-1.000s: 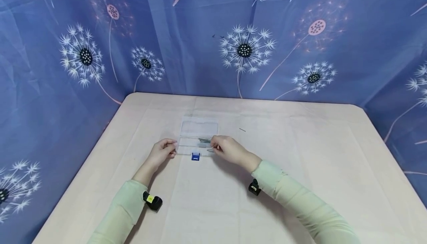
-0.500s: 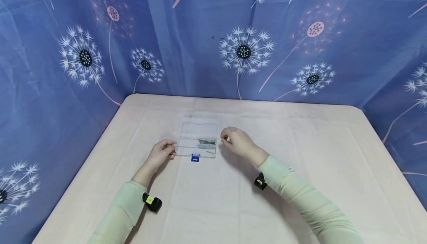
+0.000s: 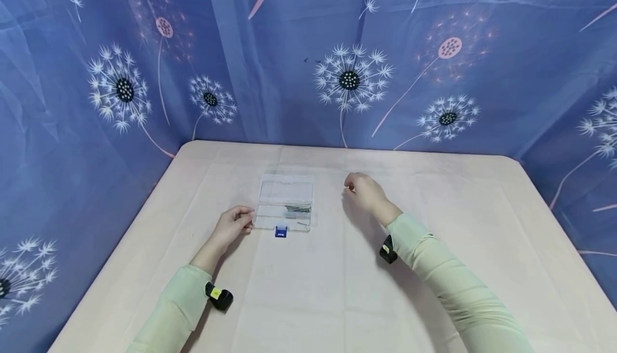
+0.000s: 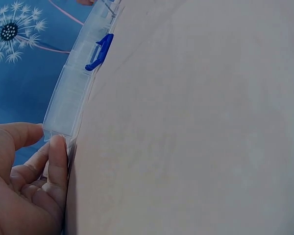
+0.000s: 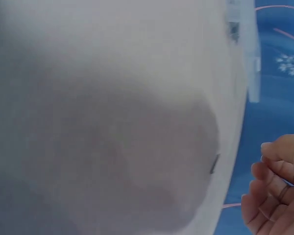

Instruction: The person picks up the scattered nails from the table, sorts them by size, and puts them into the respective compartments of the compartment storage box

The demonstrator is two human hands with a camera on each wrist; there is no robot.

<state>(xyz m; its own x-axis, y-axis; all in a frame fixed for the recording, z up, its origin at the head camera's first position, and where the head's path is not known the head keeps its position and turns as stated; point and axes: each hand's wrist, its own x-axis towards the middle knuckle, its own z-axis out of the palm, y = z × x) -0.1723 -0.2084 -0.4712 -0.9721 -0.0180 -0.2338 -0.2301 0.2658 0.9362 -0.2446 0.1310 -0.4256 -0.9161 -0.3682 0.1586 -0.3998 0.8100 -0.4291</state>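
My left hand (image 3: 230,228) pinches the left end of a clear plastic box (image 4: 67,104) between thumb and finger. The box lies flat with its lid (image 3: 286,190) folded back and a blue latch (image 3: 281,232) at the front. A bundle of thin metal nails (image 3: 299,209) lies in one compartment, and a small nail (image 3: 302,223) sits in the front one. To the right of the box my right hand (image 3: 370,193) hovers above the table, fingers loosely bent, nothing visible between them. A single nail (image 5: 214,164) rests on the table near these fingers; the hand hides it in the head view.
A pale pink cloth covers the table (image 3: 308,299). Behind and beside it hangs a blue curtain (image 3: 289,101) with dandelion prints. Black wrist cameras sit on both sleeves, the left one (image 3: 222,299) just above the cloth.
My right hand has left the box's right side and moved right and farther back, to where the loose nail lay in view. The left hand has stayed at the box's left end.
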